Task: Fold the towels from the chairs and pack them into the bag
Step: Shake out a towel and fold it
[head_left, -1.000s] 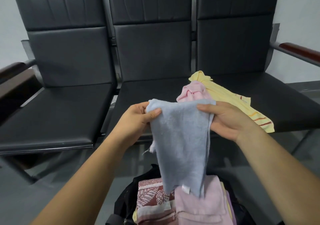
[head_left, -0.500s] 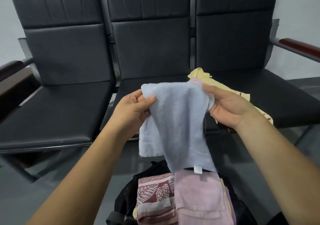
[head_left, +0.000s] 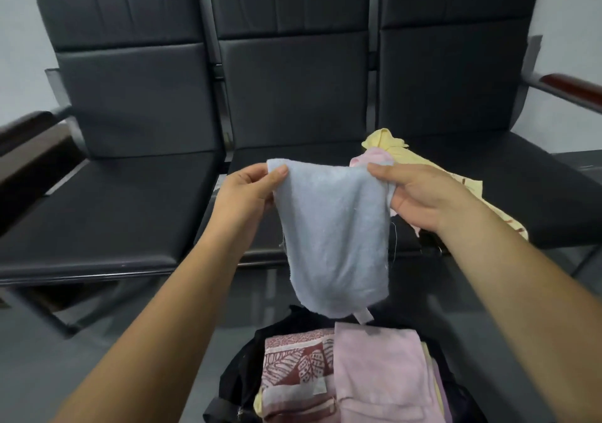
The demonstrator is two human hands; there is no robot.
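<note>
Both hands, left hand (head_left: 242, 194) and right hand (head_left: 420, 199), pinch a blue towel (head_left: 335, 236) above the part-filled bag (head_left: 234, 377); beyond the fingers, yellow towel (head_left: 407, 152) and pink towel (head_left: 374, 157) wait unfolded.

The blue towel (head_left: 332, 236), which a second ago trailed down onto the folded pink towel (head_left: 381, 373) packed in the bag (head_left: 234, 380), now hangs doubled and shorter, its rounded lower edge just clear above the bag; the loose flap that dangled from it half a second ago on the left hand's (head_left: 242, 201) side has been gathered in; beyond the bag, the crumpled pink towel (head_left: 374, 157) on the chair, nearly hidden half a second ago, shows again behind the right hand (head_left: 423, 197).
</note>
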